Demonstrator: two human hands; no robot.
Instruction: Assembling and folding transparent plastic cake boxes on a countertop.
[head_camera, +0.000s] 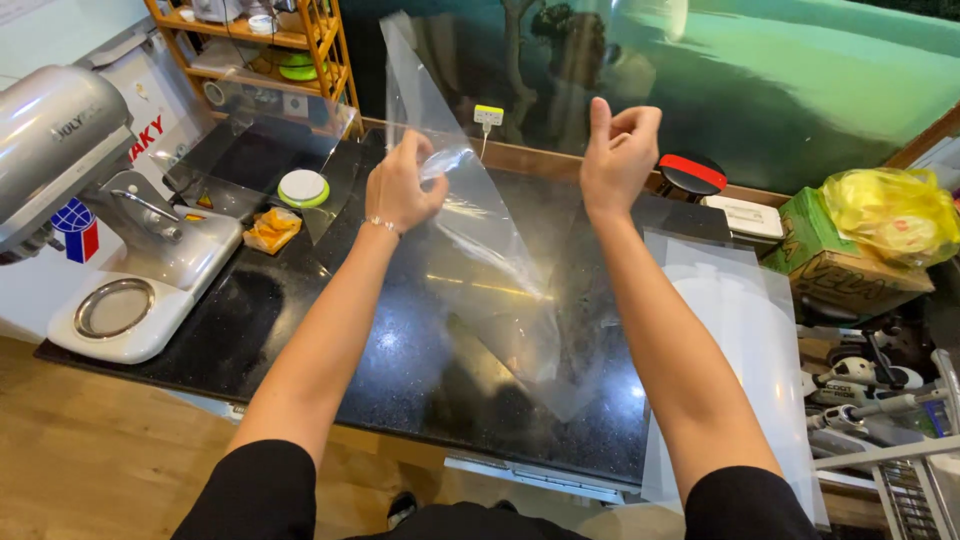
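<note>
Head view: left hand (403, 185) fingers pinch clear plastic sheet (480, 250); right hand (620, 150) fingers curled, empty.

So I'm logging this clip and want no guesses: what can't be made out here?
Head view only:
- Right hand: the clear sheet is too transparent to show whether it reaches the fingers.
- Mixer: cut off by the left edge.
- Shelf items: too small.
- Yellow bag: contents hidden.

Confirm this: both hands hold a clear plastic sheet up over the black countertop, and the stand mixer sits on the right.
Not quite. The head view shows the stand mixer on the left. The left hand and right hand do hold the clear plastic sheet over the black countertop.
</note>
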